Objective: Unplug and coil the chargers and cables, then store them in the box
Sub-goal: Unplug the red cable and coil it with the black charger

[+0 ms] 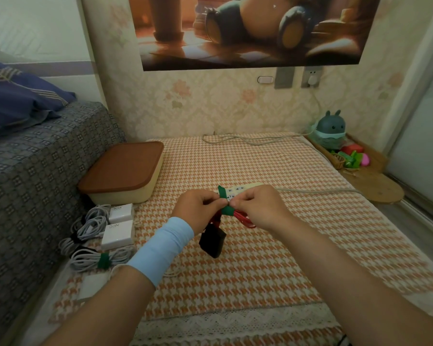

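Forearms (360, 283) out, my left hand (198, 211) and right hand (258, 208) pinch the green strap (227, 210) round the red cable (245, 219), held crosswise midair, charger (212, 242) dangling; the closed box (125, 171) is nearer my left.

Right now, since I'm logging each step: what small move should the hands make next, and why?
Probably close the green strap round the red cable: left hand and right hand pinch it, one end sticks up loose, and the black charger dangles.

Dim, warm indoor light, soft shadows, wide-angle bending at edges, slight overall blur.
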The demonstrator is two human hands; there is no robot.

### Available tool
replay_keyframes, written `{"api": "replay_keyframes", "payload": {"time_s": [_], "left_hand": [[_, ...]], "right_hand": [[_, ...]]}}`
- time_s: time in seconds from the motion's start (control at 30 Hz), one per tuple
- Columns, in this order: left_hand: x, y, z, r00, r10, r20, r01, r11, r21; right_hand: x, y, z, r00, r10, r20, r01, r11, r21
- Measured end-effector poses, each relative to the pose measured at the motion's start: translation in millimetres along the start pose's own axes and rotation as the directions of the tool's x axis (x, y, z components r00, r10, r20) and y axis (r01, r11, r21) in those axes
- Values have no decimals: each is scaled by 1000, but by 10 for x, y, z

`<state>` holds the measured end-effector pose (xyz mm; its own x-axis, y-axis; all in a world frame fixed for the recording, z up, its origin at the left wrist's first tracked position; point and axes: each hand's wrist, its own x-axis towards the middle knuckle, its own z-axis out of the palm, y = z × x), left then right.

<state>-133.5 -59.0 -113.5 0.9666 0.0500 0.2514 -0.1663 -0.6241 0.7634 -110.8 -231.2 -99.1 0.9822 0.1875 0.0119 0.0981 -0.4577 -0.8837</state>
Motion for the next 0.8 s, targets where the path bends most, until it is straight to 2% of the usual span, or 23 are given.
{"api": "replay_keyframes", "payload": {"time_s": [0.13, 0.27, 0.37, 0.5, 0.67, 0.8], "left_hand": [[-31, 44, 71, 989, -141, -54, 130, 978, -163], [-33, 10, 88, 975, -216, -57, 194, 944, -268], [-17, 0, 52, 978, -207, -6, 195, 931, -308], [-33, 7, -25, 968, -198, 155, 236, 931, -280], [-2, -59, -155, 950, -200, 239, 247, 951, -186], [8, -152, -259, 915, -270, 300, 344, 910, -230]], "right_hand": [[-18, -8, 39, 993, -120, -14, 118, 987, -106], [-44, -25, 24, 983, -177, 45, 180, 979, -99], [-47, -25, -53, 969, -223, 102, 238, 958, -158], [-15, 51, -113, 954, -278, 113, 293, 942, -165], [-4, 78, -67, 861, -487, 145, 508, 840, -191], [7, 37, 21, 742, -648, 170, 669, 701, -249]]}}
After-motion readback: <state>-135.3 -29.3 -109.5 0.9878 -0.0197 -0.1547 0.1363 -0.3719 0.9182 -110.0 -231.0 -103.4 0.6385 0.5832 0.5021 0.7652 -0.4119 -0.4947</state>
